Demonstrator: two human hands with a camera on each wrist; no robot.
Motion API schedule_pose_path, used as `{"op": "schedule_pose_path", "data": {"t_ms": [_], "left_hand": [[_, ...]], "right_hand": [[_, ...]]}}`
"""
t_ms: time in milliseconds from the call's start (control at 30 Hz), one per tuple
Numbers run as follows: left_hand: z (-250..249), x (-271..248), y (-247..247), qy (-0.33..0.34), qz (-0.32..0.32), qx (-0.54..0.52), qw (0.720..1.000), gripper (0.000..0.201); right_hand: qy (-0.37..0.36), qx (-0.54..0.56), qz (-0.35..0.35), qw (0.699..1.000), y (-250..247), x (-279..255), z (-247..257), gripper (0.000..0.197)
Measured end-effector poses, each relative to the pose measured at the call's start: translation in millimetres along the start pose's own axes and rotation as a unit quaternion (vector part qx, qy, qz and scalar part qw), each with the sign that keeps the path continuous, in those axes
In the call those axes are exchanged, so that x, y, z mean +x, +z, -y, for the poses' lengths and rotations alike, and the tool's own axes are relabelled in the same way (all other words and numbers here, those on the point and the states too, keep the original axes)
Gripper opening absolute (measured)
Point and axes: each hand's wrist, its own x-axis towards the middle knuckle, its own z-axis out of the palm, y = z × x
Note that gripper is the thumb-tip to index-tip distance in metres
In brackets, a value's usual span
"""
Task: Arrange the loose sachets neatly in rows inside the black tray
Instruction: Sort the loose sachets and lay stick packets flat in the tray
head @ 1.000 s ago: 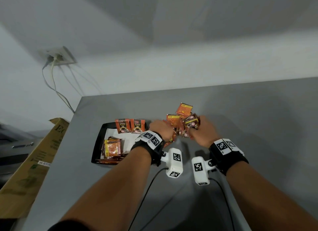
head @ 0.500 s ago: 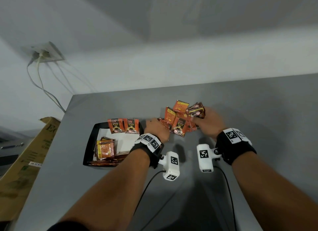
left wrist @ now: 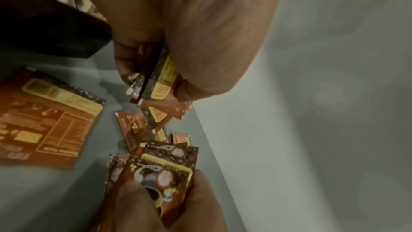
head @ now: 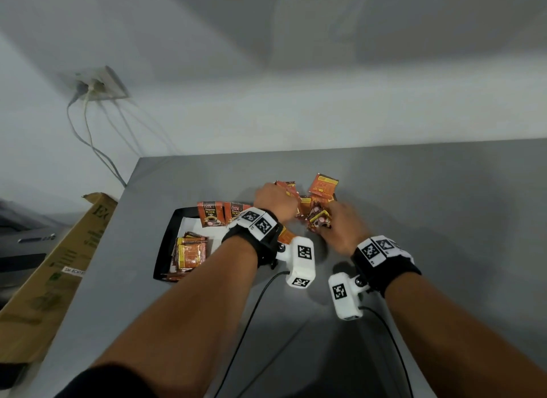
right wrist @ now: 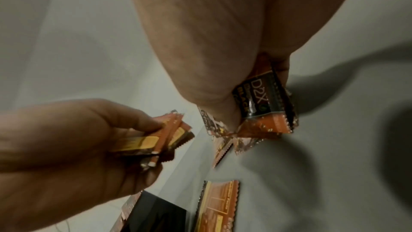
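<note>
From the head view, left hand (head: 276,202) and right hand (head: 344,228) each clutching sachets (head: 316,203) just right of the black tray (head: 167,243); at left wrist, fingers (left wrist: 125,70) pinching several; at right wrist, likewise.

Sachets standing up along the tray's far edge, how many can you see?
2: one sachet at the far-left end of the tray, a second touching its right side. The left hand may hide more further right.
</note>
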Motion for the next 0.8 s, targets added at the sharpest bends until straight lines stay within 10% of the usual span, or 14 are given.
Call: {"op": "schedule_pose_path", "data": {"t_ms": [800], "left_hand": [[-17,33,36,0.003,0.100,0.092,0.991,0.048]], "right_hand": [[0.160,0.218,0.007,0.963,-23,-34,-39,0.040]]}}
